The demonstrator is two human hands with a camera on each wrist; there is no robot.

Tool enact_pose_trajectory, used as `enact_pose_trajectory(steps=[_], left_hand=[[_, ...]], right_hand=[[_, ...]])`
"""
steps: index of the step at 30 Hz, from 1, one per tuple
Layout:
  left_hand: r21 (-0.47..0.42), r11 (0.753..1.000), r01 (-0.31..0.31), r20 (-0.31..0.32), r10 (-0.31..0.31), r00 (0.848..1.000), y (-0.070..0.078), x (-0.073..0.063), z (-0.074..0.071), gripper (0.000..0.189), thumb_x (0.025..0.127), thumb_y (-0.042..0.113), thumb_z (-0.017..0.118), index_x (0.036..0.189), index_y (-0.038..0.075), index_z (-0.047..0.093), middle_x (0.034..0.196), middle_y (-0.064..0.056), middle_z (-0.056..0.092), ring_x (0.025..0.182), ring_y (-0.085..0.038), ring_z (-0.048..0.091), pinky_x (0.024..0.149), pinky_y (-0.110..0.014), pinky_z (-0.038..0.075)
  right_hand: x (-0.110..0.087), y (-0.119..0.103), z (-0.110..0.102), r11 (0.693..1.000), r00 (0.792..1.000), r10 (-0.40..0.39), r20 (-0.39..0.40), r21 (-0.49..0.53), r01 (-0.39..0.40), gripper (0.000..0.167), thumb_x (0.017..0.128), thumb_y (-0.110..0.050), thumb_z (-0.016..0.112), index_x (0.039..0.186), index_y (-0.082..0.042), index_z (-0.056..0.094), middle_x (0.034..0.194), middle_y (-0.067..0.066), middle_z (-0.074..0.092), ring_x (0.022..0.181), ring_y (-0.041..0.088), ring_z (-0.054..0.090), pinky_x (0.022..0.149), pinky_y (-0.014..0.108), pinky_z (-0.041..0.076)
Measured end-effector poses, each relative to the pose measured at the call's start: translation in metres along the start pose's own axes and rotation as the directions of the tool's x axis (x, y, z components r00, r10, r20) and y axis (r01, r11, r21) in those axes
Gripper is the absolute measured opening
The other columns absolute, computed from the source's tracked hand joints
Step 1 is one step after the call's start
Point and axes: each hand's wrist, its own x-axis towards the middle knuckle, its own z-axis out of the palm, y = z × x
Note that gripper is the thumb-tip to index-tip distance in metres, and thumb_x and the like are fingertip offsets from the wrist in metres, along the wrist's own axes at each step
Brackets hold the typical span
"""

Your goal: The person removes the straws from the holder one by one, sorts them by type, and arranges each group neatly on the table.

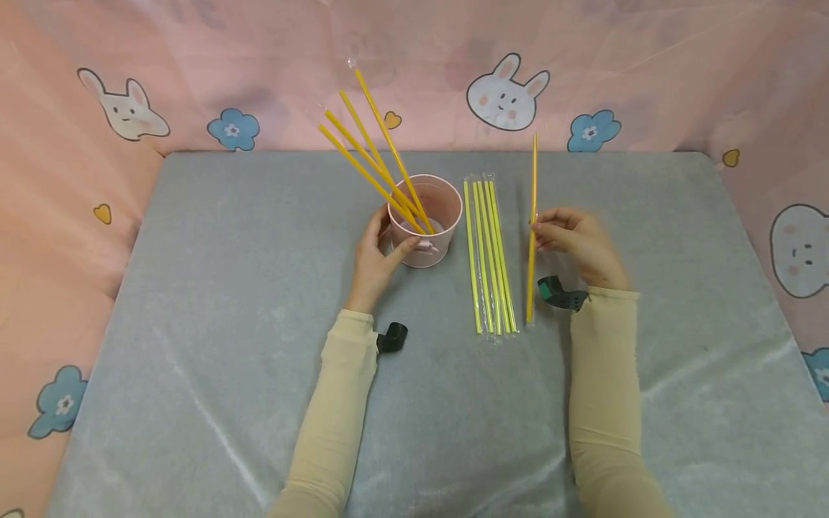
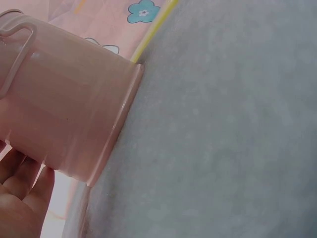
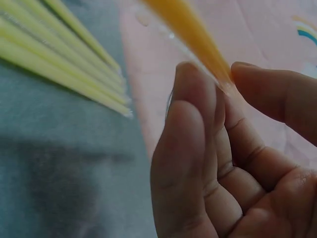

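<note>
A pink bucket stands upright, and my left hand grips its side, thumb near the rim. Up close, the left wrist view shows the bucket's wall with fingertips touching it. Several wrapped orange straws lean out of the bucket toward the back left. My right hand pinches another orange straw in a clear sleeve between thumb and fingers; it points away from me. Between the bucket and this hand lie several yellow-green straws in clear wrappers, side by side.
Grey cloth covers the table. Behind it and along the sides hangs a pink curtain printed with rabbits and flowers. A small black camera sits on the left wrist, another dark camera on the right.
</note>
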Motion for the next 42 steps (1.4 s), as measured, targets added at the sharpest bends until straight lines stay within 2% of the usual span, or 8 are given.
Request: enact_pose_trajectory(steps=[3,5,7,11,18,25,32,42], left_hand=[[-0.011,1.0,-0.014,0.002,0.014,1.0,0.0,0.0,0.0,0.084,0.076,0.039,0.068,0.141,-0.003,0.037,0.139,-0.018,0.045,0.127,-0.023,0.043,0.106,-0.026,0.034],[-0.015,1.0,-0.017,0.001,0.017,1.0,0.0,0.0,0.0,0.08,0.079,0.035,0.07,0.141,-0.004,0.037,0.138,-0.019,0.045,0.126,-0.024,0.043,0.106,-0.026,0.034],[-0.014,1.0,-0.014,0.0,0.014,1.0,0.001,0.0,0.0,0.073,0.083,0.022,0.072,0.141,-0.004,0.037,0.138,-0.019,0.045,0.126,-0.024,0.043,0.106,-0.026,0.035],[-0.001,1.0,-0.008,-0.002,0.008,1.0,0.0,0.0,0.001,0.067,0.083,0.005,0.071,0.14,-0.005,0.037,0.138,-0.018,0.045,0.126,-0.024,0.043,0.106,-0.026,0.035],[0.001,1.0,0.023,0.006,-0.023,1.0,0.004,0.0,0.001,0.069,0.083,0.003,0.071,0.142,-0.004,0.035,0.141,-0.02,0.043,0.129,-0.027,0.041,0.108,-0.031,0.033],[0.02,0.999,0.044,0.023,-0.044,0.999,0.036,-0.007,-0.001,0.065,0.085,-0.003,0.067,0.14,-0.011,0.033,0.14,-0.025,0.04,0.129,-0.033,0.039,0.109,-0.038,0.033],[0.031,0.998,0.049,0.021,-0.05,0.999,0.039,-0.008,-0.001,0.065,0.086,0.001,0.068,0.14,-0.009,0.035,0.14,-0.024,0.041,0.128,-0.032,0.041,0.108,-0.038,0.033],[0.035,0.999,0.036,0.023,-0.037,0.999,0.04,-0.008,-0.001,0.065,0.085,0.001,0.068,0.14,-0.009,0.035,0.14,-0.024,0.042,0.129,-0.033,0.04,0.108,-0.04,0.033]], right_hand=[[0.003,0.007,0.002,1.0,1.0,0.024,0.019,-0.01,-0.024,0.023,0.093,-0.01,0.059,0.102,0.012,0.058,0.078,0.001,0.065,0.067,0.013,0.062,0.062,0.027,0.055],[0.006,0.012,0.003,0.999,0.999,0.038,0.02,-0.014,-0.037,0.022,0.093,-0.01,0.06,0.102,0.011,0.058,0.078,0.002,0.065,0.067,0.013,0.062,0.062,0.027,0.055],[0.008,0.016,0.005,0.998,0.998,0.056,0.011,-0.024,-0.055,0.022,0.093,-0.01,0.06,0.102,0.01,0.059,0.078,0.001,0.065,0.066,0.012,0.062,0.061,0.027,0.055],[0.013,0.024,0.007,0.996,0.996,0.089,0.0,-0.03,-0.089,0.026,0.092,-0.01,0.061,0.105,0.012,0.058,0.077,0.001,0.065,0.065,0.011,0.062,0.06,0.026,0.055],[0.019,0.035,0.012,0.989,0.989,0.149,0.018,0.014,-0.149,0.028,0.091,-0.011,0.063,0.105,0.012,0.058,0.077,0.001,0.065,0.064,0.011,0.061,0.058,0.024,0.055],[0.02,0.04,0.016,0.985,0.986,0.169,0.002,0.02,-0.169,0.023,0.092,-0.011,0.062,0.103,0.01,0.059,0.075,0.0,0.064,0.063,0.009,0.059,0.056,0.022,0.053],[0.021,0.041,0.018,0.984,0.984,0.177,0.001,-0.034,-0.177,0.031,0.092,-0.013,0.062,0.108,0.013,0.058,0.075,0.001,0.065,0.063,0.01,0.06,0.056,0.022,0.053],[0.02,0.04,0.019,0.979,0.984,0.18,0.007,-0.098,-0.178,0.03,0.092,-0.014,0.063,0.105,0.012,0.06,0.077,0.001,0.065,0.065,0.01,0.062,0.057,0.022,0.052]])
